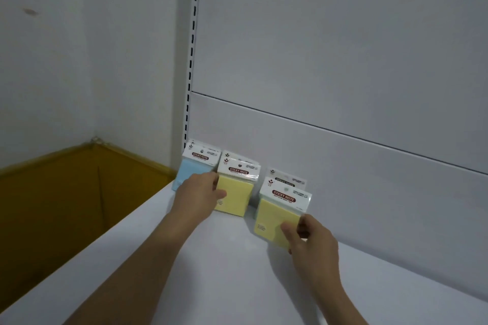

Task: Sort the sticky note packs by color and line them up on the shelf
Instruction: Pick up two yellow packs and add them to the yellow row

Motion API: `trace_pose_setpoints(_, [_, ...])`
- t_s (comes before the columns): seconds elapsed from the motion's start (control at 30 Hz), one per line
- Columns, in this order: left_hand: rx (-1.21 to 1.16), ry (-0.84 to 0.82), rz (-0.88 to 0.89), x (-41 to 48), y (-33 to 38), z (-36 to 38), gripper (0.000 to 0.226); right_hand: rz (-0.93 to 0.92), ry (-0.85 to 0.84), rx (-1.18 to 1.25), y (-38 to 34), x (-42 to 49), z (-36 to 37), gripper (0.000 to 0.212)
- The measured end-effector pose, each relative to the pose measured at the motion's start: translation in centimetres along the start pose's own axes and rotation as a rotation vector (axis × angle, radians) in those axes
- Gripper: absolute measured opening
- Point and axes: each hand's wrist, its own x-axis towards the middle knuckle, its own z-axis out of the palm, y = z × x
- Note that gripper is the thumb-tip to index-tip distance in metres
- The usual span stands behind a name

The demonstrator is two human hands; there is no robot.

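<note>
Two grips busy, one pack apiece. Pinches with the right grip (303, 232) the lower right corner of the near yellow pack (274, 216), thumb across the front face, fingers folded behind. Holds that pack upright, label card on top, on the shelf (237, 285) or just above it; cannot tell which. Clasps with the left grip (203, 192) the left edge of the far yellow pack (235, 192), thumb on its face, fingers tucked out of sight between it and the blue pack (184, 174) at the far left end. Leaves a narrow gap between the two yellow packs, the near one lying right of its match and nearer. Probably calls for a short slide left, faces kept parallel, to bring yellow into line with yellow; right grip plainly the one placed for it. Shows another pack (287, 181) standing just behind the near yellow one, colour hidden. Beyond, against the back panel (343, 87), a slotted upright (195, 34) at the left corner.
</note>
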Motion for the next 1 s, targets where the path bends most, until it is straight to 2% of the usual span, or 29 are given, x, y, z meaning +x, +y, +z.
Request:
trace_pose_setpoints(0.17, [0.213, 0.039, 0.009, 0.4, -0.5, 0.1, 0.023, -0.020, -0.003, 0.014, 0.6, -1.5, 1.1, 0.016])
trace_pose_setpoints(0.37, [0.271, 0.189, 0.086, 0.1, -0.2, 1.2, 0.024, -0.061, 0.026, -0.024, 1.3, -2.1, 0.3, 0.021])
trace_pose_setpoints(0.53, [0.298, 0.067, 0.129, -0.9, 1.0, 2.5, 0.051, -0.053, 0.031, -0.033, 1.3, -2.1, 0.1, 0.021])
trace_pose_setpoints(0.67, [0.280, 0.055, 0.121, -0.9, 0.9, 2.9, 0.046, -0.100, 0.045, -0.091, 1.4, -2.2, 0.1, 0.017])
trace_pose_setpoints(0.9, [0.208, -0.026, 0.166, -1.2, 0.3, 2.9, 0.041, -0.060, 0.041, -0.082, 1.6, -1.9, -0.1, 0.007])
trace_pose_setpoints(1.0, [0.215, 0.029, 0.140, -1.4, 0.3, 2.9, 0.044, -0.043, 0.038, -0.049, 1.8, -2.0, -0.1, 0.011])
